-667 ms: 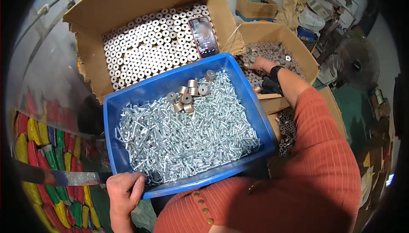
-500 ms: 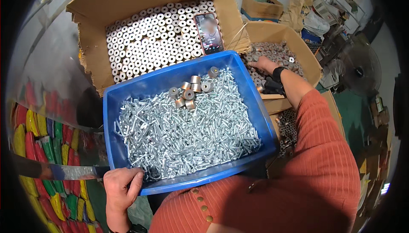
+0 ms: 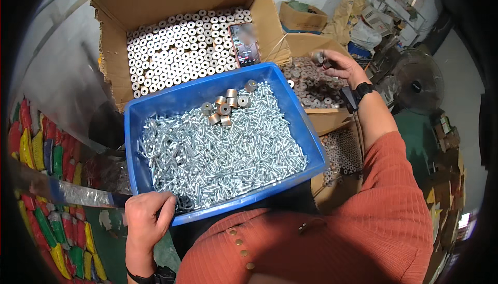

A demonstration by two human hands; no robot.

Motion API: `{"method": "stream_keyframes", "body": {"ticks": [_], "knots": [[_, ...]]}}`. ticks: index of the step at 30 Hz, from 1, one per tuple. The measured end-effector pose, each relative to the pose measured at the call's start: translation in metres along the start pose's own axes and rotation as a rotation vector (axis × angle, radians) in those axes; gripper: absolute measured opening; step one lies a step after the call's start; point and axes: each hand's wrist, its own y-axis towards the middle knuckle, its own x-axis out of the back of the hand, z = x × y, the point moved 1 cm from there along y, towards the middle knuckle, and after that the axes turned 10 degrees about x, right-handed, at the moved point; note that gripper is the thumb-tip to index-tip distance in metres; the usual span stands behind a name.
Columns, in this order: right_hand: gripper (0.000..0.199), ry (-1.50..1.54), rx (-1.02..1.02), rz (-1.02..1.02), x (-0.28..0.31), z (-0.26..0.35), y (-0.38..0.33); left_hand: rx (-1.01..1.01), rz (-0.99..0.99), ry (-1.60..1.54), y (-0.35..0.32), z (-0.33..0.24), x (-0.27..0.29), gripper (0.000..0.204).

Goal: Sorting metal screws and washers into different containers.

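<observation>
A blue plastic tub (image 3: pixel 316 154) holds a heap of short shiny metal pins (image 3: pixel 228 154). Several grey metal cylinders with centre holes (image 3: pixel 224 109) lie on the pins toward the far rim. My left hand (image 3: pixel 148 212) is closed over the tub's near left corner, thumb on the rim. My right hand (image 3: pixel 340 67) is raised above the right cardboard box (image 3: pixel 327 118); its fingers pinch a small metal cylinder (image 3: pixel 318 58), and whether more than one is there I cannot tell. That box holds many similar cylinders (image 3: pixel 311 84).
Behind the tub stands a large open carton (image 3: pixel 111 50) with rows of white-topped rings (image 3: pixel 181 50) and a phone (image 3: pixel 245 44) leaning inside. Another box of rings (image 3: pixel 342 151) sits lower right. A fan (image 3: pixel 417 81) stands at right, colourful packets (image 3: pixel 57 232) at left.
My right hand has risen out of the right box with a metal cylinder in its fingers. My left hand stays on the tub's corner. The whole view has shifted slightly.
</observation>
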Motion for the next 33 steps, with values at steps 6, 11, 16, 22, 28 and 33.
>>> {"method": "stream_keyframes", "body": {"ticks": [6,11,16,22,28,33], "knots": [[0.025,-0.651,0.016,0.48,-0.198,0.098,-0.035,-0.031,-0.051,-0.057,-0.007,0.009,0.003,0.009],[0.039,-1.772,0.169,0.636,-0.266,0.024,-0.023,-0.134,-0.106,-0.101,-0.011,0.01,0.002,0.011],[0.023,-1.815,0.311,0.42,-0.26,-0.019,-0.03,-0.178,-0.102,-0.125,-0.012,0.016,0.002,0.015],[0.029,-1.57,0.292,0.431,-0.259,-0.009,-0.038,-0.203,-0.079,-0.125,-0.011,0.024,0.001,0.017],[0.036,-1.549,0.315,0.41,-0.259,-0.019,-0.019,-0.182,-0.116,-0.187,-0.014,0.024,0.006,0.019],[0.027,-0.481,-0.169,0.623,-0.356,0.057,-0.033,-0.17,-0.048,-0.099,-0.012,0.031,0.002,0.021]]}}
